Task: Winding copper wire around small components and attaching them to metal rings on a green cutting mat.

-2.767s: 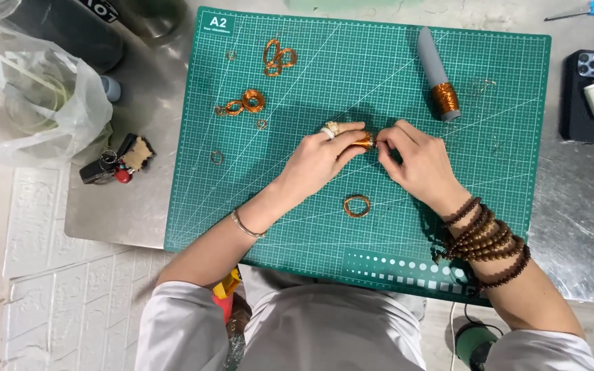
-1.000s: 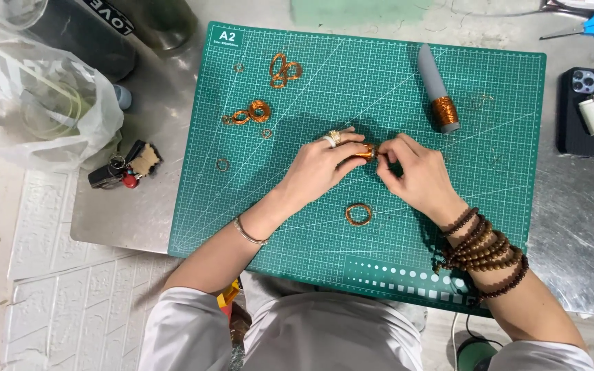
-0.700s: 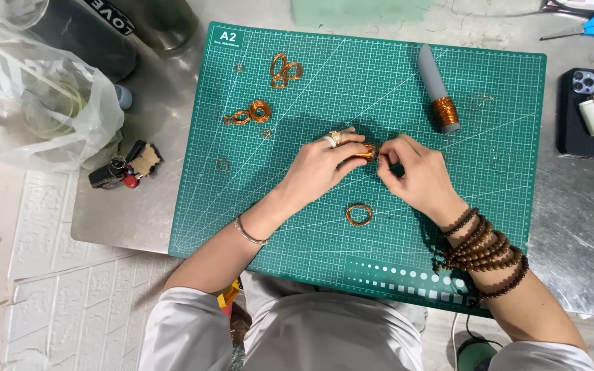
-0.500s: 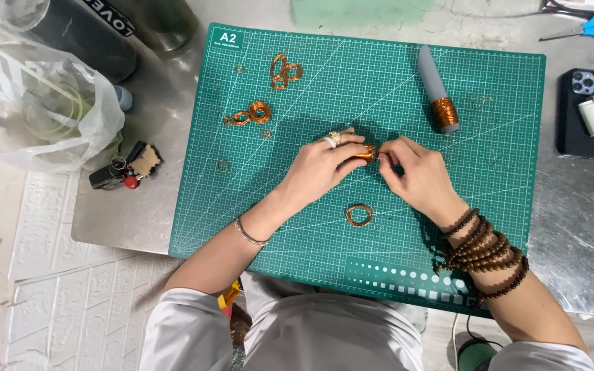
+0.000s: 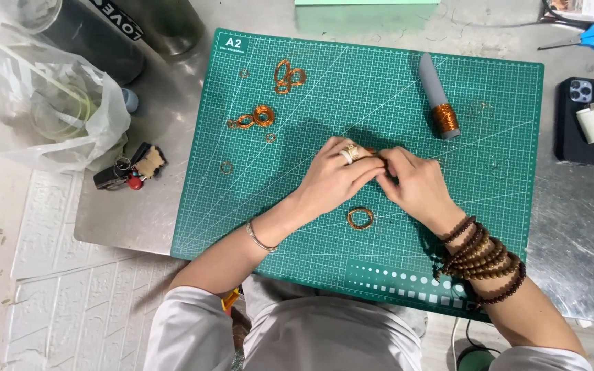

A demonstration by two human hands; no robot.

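Note:
My left hand (image 5: 336, 177) and my right hand (image 5: 415, 184) meet at the middle of a green cutting mat (image 5: 489, 89). Their fingertips pinch a small piece of copper wire (image 5: 372, 152), which is mostly hidden between them. A finished copper wire ring (image 5: 360, 218) lies on the mat just below the hands. More copper wire loops (image 5: 289, 75) and small coils (image 5: 256, 117) sit at the mat's upper left. A grey mandrel wrapped with copper wire (image 5: 438, 100) lies at the upper right of the hands.
A clear plastic bag (image 5: 42, 103) and dark bottles (image 5: 104, 34) stand at the left. Keys (image 5: 128, 170) lie beside the mat. A black phone (image 5: 581, 120) with a white lighter on it and blue scissors (image 5: 589, 38) are at the right.
The hands have stayed together at the mat's middle, with only small finger movement on the wire. The view shifted slightly since the oldest frame.

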